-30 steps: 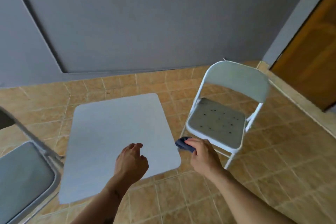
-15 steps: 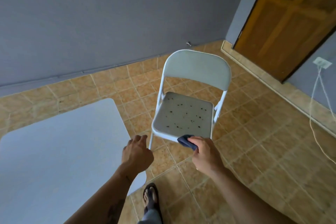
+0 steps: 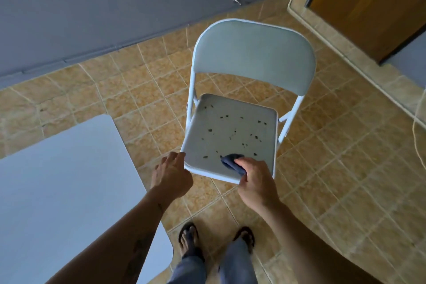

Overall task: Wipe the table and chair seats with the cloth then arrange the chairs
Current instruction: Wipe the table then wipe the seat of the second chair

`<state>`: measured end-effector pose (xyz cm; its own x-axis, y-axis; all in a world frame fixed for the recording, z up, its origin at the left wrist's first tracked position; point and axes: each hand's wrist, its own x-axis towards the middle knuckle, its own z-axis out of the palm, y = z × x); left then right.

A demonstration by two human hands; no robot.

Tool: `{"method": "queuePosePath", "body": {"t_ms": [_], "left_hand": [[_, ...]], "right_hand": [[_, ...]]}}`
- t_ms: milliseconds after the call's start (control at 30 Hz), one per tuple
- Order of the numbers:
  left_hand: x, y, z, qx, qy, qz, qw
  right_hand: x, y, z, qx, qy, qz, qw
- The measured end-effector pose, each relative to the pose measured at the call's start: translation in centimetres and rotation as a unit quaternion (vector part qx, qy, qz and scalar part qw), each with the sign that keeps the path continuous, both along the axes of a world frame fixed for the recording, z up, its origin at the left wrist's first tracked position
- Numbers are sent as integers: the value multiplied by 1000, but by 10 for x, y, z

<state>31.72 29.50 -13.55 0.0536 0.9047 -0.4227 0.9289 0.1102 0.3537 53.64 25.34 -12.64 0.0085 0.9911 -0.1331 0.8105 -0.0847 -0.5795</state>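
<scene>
A white folding chair (image 3: 244, 104) is seen standing on the tan tiled floor (image 3: 345, 168), its grey seat (image 3: 232, 131) dotted with small dark specks. A bunched dark blue cloth (image 3: 231, 162) is pinched in the right hand (image 3: 255, 180) and is pressed onto the front part of the seat, just inside the front edge. The front left corner of the seat is touched by the fingertips of the left hand (image 3: 171, 175), whose fingers are curled loosely and closed on nothing. The corner of a pale grey table (image 3: 57, 180) is seen to the left of the chair, apart from it. Two sandalled feet (image 3: 189, 240) are planted on the tiles in front of the chair. A brown wooden door (image 3: 373, 7) is set behind the chair to its right.
</scene>
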Motion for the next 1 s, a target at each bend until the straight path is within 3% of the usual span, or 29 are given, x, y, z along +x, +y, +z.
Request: {"method": "queuePosePath", "body": {"t_ms": [233,400,533,700,800,900,1000], "left_hand": [[14,70,-129,-14,-34,-14,999],[14,97,-216,105,-105,22,989],[17,88,-247,176,-103,26,979],[20,78,-263,205,-117,5,972],[14,79,-266,199,-89,-31,975],[12,81,-265,191,-67,-42,978],[15,79,-265,197,-63,-41,977]], "right_hand": [[-30,60,-110,39,-19,42,998],[-48,85,-212,-21,-153,152,976],[-46,80,-252,20,-168,199,965],[-24,75,-257,34,-163,199,966],[17,72,-251,21,-192,155,969],[91,68,-245,0,-240,37,970],[139,64,-240,-6,-232,-43,972]]}}
